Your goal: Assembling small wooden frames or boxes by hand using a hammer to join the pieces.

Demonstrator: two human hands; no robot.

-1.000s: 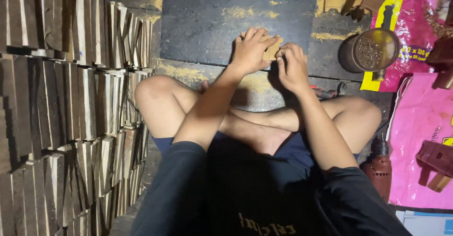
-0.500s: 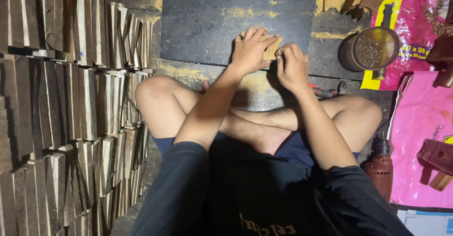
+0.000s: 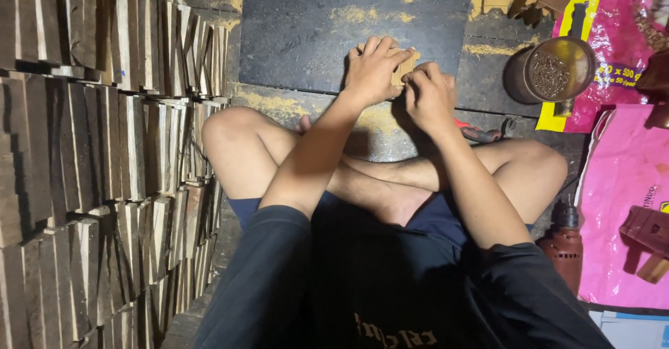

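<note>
My left hand [image 3: 373,70] is clamped over a small pale wooden block [image 3: 404,66], fingers curled across its top, pressing it down on the dark board [image 3: 306,21] in front of me. My right hand [image 3: 428,94] is closed against the block's near right side, fingertips pinched at its edge; whether they hold something small there I cannot tell, since the knuckles hide it. Only a corner of the block shows between the two hands. Just beyond my right wrist, on the floor, lies a tool with a red handle [image 3: 477,133]. Farther out to the right stands a round tin [image 3: 550,73] filled with small dark bits, resting partly on a pink and yellow plastic bag [image 3: 620,202]. Below that, beside my right knee, sits a reddish-brown drill [image 3: 564,244]. Well off to the left of my grip, stacked wooden slats [image 3: 104,147] stand on end in tall rows. My crossed legs [image 3: 390,181] lie beneath both forearms.
</note>
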